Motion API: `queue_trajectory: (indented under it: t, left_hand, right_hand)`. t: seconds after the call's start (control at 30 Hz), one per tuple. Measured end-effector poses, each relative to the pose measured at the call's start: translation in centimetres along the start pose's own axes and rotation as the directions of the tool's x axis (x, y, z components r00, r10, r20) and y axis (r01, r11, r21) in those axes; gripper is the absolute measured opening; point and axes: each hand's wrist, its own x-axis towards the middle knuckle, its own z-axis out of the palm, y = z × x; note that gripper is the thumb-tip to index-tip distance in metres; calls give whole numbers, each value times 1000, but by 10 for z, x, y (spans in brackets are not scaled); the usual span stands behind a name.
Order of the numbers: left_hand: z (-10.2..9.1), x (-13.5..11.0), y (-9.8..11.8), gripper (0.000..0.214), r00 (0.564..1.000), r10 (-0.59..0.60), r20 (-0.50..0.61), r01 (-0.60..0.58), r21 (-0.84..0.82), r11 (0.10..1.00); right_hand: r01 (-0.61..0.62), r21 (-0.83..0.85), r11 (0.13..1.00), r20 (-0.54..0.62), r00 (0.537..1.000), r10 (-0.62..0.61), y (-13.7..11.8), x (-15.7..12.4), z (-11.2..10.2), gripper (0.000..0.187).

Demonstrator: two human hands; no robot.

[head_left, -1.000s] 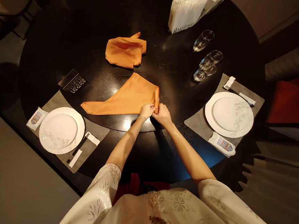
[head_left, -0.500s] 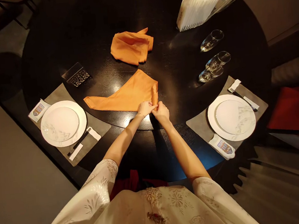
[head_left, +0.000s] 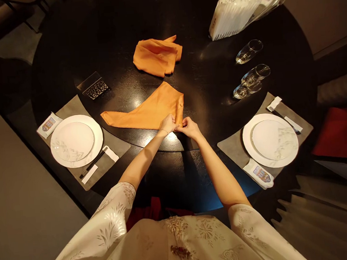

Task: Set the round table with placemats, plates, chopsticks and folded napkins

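Your left hand [head_left: 169, 124] and right hand [head_left: 191, 128] both pinch rolled end [head_left: 179, 108] of orange napkin [head_left: 152, 109] by turntable's [head_left: 211, 78] near edge, likely against roll loosening.

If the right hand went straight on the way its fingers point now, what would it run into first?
Most likely the rolled edge of the orange cloth napkin: the right hand has its fingertips right at it, though exact contact is hard to judge.

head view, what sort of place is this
Probably a restaurant's dining room: a round dark table has place mats set with stacked plates, and an orange cloth lies partly rolled.
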Motion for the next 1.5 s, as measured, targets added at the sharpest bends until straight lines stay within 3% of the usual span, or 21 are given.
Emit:
queue_trajectory:
  t: [0.07, 0.17, 0.3, 0.4, 0.53, 0.6, 0.67, 0.8, 0.9, 0.97, 1.07, 1.23, 1.37, 1.5]
  left_hand:
    - [-3, 0, -4, 30, 999, 35, -18, -35, 18, 999]
    - [-8, -1, -8, 15, 998, 39, 51, -37, -28, 999]
    - [-15, -5, -8, 22, 999, 42, 16, -42, 12, 999]
    - [-23, -6, -9, 27, 1000, 11, 0, -11, 64, 998]
    - [-32, -2, -13, 24, 979, -143, 145, 165, -150, 975]
    - [-33, 1, -15, 21, 963, -185, 195, 234, -268, 934]
    - [-34, 2, -16, 20, 964, -195, 181, 243, -305, 921]
    - [-39, 4, -18, 16, 983, -142, 113, 150, -62, 987]
    - [-47, 4, -18, 16, 998, -58, 27, 52, 192, 980]
    - [-52, 2, -17, 19, 999, -46, -22, 51, 271, 961]
    - [-54, -4, -15, 9, 997, -58, -47, 69, 292, 954]
    - [-56, -9, -15, 25, 995, -52, -81, 76, 332, 940]
    - [-66, -7, -20, 29, 990, -116, -84, 134, 252, 958]
    - [-75, -7, -21, 33, 986, -122, -110, 142, 205, 968]
  right_hand:
    - [-114, 56, 992, 20, 993, 113, -1, 3, 3, 46]
    - [-183, -13, 983, -3, 983, 183, -16, 3, 10, 43]
    - [-150, -131, 980, -109, 985, 136, -47, -5, 19, 41]
    - [-60, -159, 985, -81, 996, 48, -57, -8, 19, 48]
    - [128, 9, 992, 66, 990, -128, -41, -2, 10, 45]
    - [97, 162, 982, 103, 988, -115, -30, 3, 7, 35]
    - [-12, 284, 959, 90, 996, -14, -23, 7, 8, 29]
    - [-145, 351, 925, 67, 989, 129, -27, 11, 17, 27]
    - [-154, 251, 956, 45, 988, 147, -39, 12, 22, 27]
    - [-145, 140, 979, -10, 989, 148, -51, 12, 24, 30]
    - [-120, -1, 993, -90, 989, 119, -70, 10, 27, 33]
    - [-44, -72, 996, -108, 994, 36, -86, 8, 34, 40]
    - [31, 43, 999, -10, 999, -31, -72, 13, 32, 45]
    - [-97, 140, 985, 47, 995, 91, -63, 15, 33, 39]
